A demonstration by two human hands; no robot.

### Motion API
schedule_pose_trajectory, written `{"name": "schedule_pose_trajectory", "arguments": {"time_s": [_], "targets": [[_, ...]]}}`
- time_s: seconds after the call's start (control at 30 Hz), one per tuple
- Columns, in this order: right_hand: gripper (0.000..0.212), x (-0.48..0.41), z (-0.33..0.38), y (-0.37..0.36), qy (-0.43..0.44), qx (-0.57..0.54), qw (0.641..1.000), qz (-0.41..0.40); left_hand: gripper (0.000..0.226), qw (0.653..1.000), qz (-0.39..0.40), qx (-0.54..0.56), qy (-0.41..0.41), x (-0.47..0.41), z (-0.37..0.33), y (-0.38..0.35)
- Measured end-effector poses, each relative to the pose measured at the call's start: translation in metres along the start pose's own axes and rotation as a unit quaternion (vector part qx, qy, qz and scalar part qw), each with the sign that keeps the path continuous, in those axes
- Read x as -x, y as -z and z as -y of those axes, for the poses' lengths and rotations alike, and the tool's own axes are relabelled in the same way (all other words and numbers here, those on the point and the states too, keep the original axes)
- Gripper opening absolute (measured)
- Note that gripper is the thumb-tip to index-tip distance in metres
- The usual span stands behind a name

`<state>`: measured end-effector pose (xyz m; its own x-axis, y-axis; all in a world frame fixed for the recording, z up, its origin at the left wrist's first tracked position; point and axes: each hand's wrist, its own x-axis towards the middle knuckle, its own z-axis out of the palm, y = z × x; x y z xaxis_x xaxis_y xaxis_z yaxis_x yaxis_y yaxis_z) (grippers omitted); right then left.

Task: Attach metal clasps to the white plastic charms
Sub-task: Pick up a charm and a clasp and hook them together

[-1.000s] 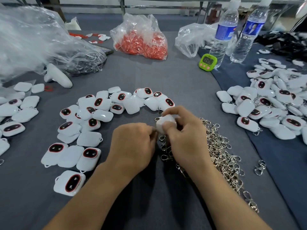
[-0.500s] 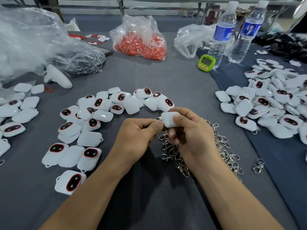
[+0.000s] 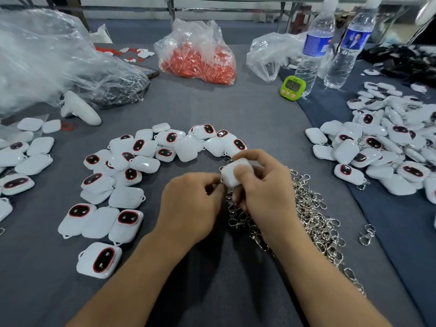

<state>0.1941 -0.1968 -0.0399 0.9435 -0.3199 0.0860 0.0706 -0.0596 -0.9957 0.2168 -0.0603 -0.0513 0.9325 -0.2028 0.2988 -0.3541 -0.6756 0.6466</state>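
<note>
Loose charms (image 3: 127, 175), white rounded squares, some with a red-ringed dark oval face, lie on the grey table (image 3: 247, 114) at 10 o'clock from the hands. The left hand (image 3: 191, 208) has its fingers curled and bunched at the held charm's lower-left corner; what they pinch is hidden. The held charm (image 3: 232, 174) shows its plain white side, raised just above the clasp pile (image 3: 313, 218). The right hand (image 3: 264, 192) grips it, thumb across its face. The clasps spread towards 4 o'clock. Half a second ago the left thumb lay stretched out along the charm's left end; it is now drawn in.
</note>
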Motion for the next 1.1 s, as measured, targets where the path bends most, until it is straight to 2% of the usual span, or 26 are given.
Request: {"name": "schedule_pose_trajectory", "arguments": {"time_s": [0.03,0.1,0.2,0.27,0.33,0.37,0.43,0.47,0.57,0.67,0.73,0.8,0.97,1.1], "targets": [[0.022,-0.002,0.003,0.002,-0.034,-0.072,0.997,0.004,0.017,0.994,0.019,0.103,0.039,-0.003,0.001,0.000],[0.021,-0.005,0.008,0.004,-0.074,-0.158,0.985,0.012,0.014,0.974,0.052,0.214,0.058,-0.007,-0.001,0.001],[0.022,-0.006,0.010,0.007,-0.103,-0.194,0.975,0.019,0.011,0.950,0.075,0.296,0.061,-0.007,-0.004,0.003],[0.021,-0.006,0.009,0.007,-0.104,-0.187,0.977,0.021,0.011,0.953,0.063,0.289,0.072,-0.004,-0.006,0.003],[0.021,-0.003,0.008,0.005,-0.065,-0.131,0.989,0.019,0.018,0.982,0.042,0.173,0.063,-0.002,-0.003,0.002],[0.021,-0.001,0.005,0.004,-0.027,-0.074,0.997,0.016,0.024,0.996,0.035,0.067,0.047,-0.001,-0.003,0.003],[0.019,0.004,0.001,0.000,0.059,0.071,0.996,0.017,0.030,0.987,0.004,-0.158,-0.022,0.001,-0.003,0.004],[0.017,0.007,-0.001,-0.002,0.093,0.121,0.988,0.024,0.027,0.973,-0.012,-0.222,-0.060,0.001,-0.005,0.005],[0.016,0.008,-0.002,-0.005,0.103,0.122,0.986,0.038,0.027,0.961,-0.055,-0.262,-0.074,0.002,-0.009,0.005],[0.019,0.000,-0.001,0.002,0.041,0.062,0.997,0.026,0.020,0.978,-0.099,-0.182,-0.033,0.004,-0.006,0.000],[0.023,-0.008,-0.001,0.011,0.010,0.035,0.999,0.014,0.006,0.995,-0.090,-0.032,0.033,-0.001,-0.003,0.001],[0.025,-0.013,-0.002,0.018,-0.008,0.007,1.000,0.020,0.012,0.991,-0.071,0.095,0.069,-0.005,0.002,0.000],[0.021,-0.016,-0.005,0.019,-0.007,-0.022,0.999,0.022,0.027,0.980,-0.060,0.174,0.076,-0.007,0.004,-0.002],[0.020,-0.015,-0.005,0.018,-0.013,-0.038,0.999,0.016,0.019,0.978,-0.066,0.185,0.074,-0.008,0.006,-0.001]]}}
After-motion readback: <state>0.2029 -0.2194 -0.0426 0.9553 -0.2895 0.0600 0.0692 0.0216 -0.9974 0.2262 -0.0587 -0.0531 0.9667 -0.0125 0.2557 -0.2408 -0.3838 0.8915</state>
